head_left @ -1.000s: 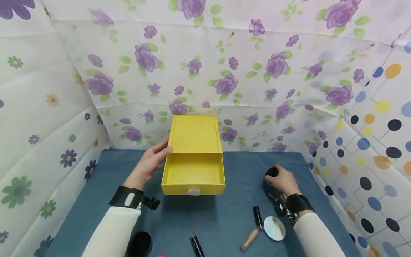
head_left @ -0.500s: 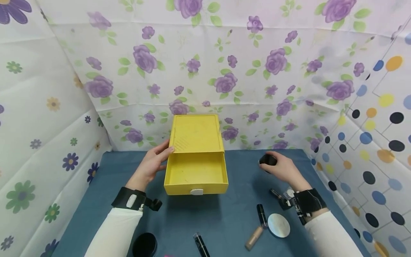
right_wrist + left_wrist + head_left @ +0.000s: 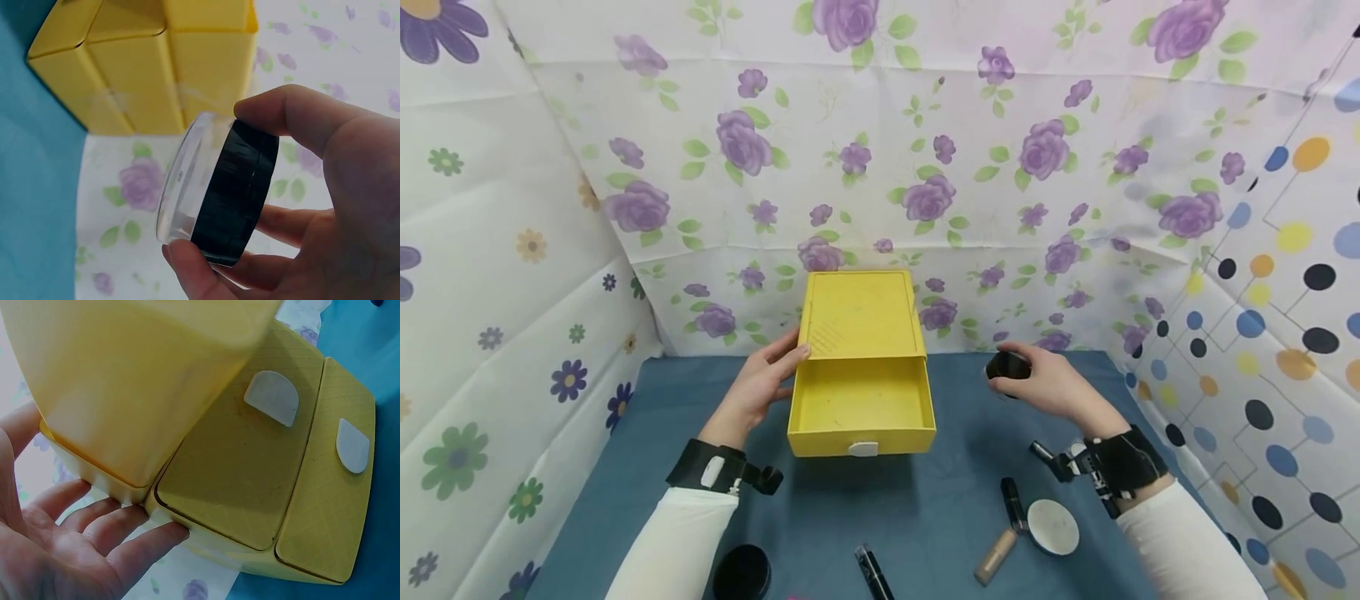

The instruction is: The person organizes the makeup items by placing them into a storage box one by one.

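Moved leftward since earlier frame: right hand (image 3: 1047, 379) with clear, black-capped jar (image 3: 1007, 367), now nearer to yellow drawer unit (image 3: 862, 312). Right hand pinches jar between thumb and fingers, above desk (image 3: 955, 475). Left hand (image 3: 760, 379), fingers relaxed, touches unit's left side. Top drawer (image 3: 862, 406) stands pulled out. Nearer on desk: pale round disc (image 3: 1052, 527), tan tube (image 3: 996, 557), black round container (image 3: 742, 573).

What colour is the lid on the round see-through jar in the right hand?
Black: the round lid shows best in the right wrist view.
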{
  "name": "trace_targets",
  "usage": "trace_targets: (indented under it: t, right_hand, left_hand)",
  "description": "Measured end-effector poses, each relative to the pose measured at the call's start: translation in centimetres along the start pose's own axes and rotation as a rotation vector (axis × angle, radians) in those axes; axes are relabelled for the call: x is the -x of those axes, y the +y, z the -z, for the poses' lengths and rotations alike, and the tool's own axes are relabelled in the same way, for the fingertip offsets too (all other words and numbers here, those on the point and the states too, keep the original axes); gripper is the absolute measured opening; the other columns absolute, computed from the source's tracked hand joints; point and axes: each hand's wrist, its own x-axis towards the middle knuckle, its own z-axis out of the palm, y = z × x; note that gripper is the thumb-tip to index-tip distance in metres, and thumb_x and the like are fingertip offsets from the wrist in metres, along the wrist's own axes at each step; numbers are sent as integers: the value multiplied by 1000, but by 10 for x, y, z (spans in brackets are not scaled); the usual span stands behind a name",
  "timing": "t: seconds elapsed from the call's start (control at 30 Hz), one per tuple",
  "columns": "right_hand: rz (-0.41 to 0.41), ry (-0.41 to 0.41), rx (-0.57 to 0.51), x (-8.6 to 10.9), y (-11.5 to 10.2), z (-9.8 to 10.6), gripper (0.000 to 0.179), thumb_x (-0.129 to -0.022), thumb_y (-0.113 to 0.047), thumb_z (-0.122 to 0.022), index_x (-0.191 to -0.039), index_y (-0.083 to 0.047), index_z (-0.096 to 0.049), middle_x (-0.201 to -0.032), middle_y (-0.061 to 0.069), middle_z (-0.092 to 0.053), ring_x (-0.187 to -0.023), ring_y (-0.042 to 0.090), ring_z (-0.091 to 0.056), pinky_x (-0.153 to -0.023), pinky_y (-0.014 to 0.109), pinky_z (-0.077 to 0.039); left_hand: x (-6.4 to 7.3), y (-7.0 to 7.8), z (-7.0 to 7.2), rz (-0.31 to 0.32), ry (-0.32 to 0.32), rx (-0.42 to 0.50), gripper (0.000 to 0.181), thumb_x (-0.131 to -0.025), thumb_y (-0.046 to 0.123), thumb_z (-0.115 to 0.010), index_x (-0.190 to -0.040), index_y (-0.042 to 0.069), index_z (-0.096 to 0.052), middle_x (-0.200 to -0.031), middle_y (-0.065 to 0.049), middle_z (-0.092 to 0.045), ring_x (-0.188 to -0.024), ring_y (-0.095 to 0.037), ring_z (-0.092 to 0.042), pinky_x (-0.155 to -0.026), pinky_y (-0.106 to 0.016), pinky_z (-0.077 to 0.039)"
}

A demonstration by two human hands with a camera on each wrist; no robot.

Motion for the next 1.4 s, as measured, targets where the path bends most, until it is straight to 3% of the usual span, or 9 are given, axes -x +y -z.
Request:
trace_targets:
  t: [0.3,0.53,0.9,1.07,1.4]
  right_hand:
    - [104,-23,-10,8,-38,10,72,-98,-49,-77,-157,-16,-52,-130,17,-66,-108,33,-65,-87,49,-57]
    - [173,-37,-4,7,-67,8,74,-93,-51,-81,-155,-17,-57,-133,13,-66,-110,31,-63,-90,50,-58]
    - [232,-47,17,7,-89,2,70,-93,-46,-83,-153,-20,-59,-126,5,-69,-99,25,-63,-87,46,-58]
    - [271,-67,17,5,-108,-3,69,-92,-44,-83,-151,-20,-60,-130,3,-68,-103,26,-65,-89,44,-60]
    - [518,-243,65,-12,-138,-15,58,-92,-26,-82,-147,-21,-65,-138,-2,-66,-110,21,-65,-91,37,-57]
  left_hand:
    - [-1,3,-1,1,3,0,77,-103,49,-71,-169,29,-37,-172,-6,-36,-150,-37,-46,-109,-61,-50]
    - [-3,5,0,-2,-9,9,76,-104,48,-71,-169,28,-37,-172,-6,-35,-150,-37,-45,-108,-60,-51]
    - [-2,0,1,-3,-23,5,76,-104,49,-71,-169,31,-37,-172,-4,-35,-151,-35,-45,-108,-60,-52]
    - [2,0,2,2,-20,-2,76,-104,50,-70,-169,30,-36,-173,-4,-33,-151,-37,-44,-108,-61,-50]
    - [2,1,2,-4,-21,0,76,-104,50,-70,-169,29,-36,-173,-5,-34,-150,-37,-45,-107,-61,-51]
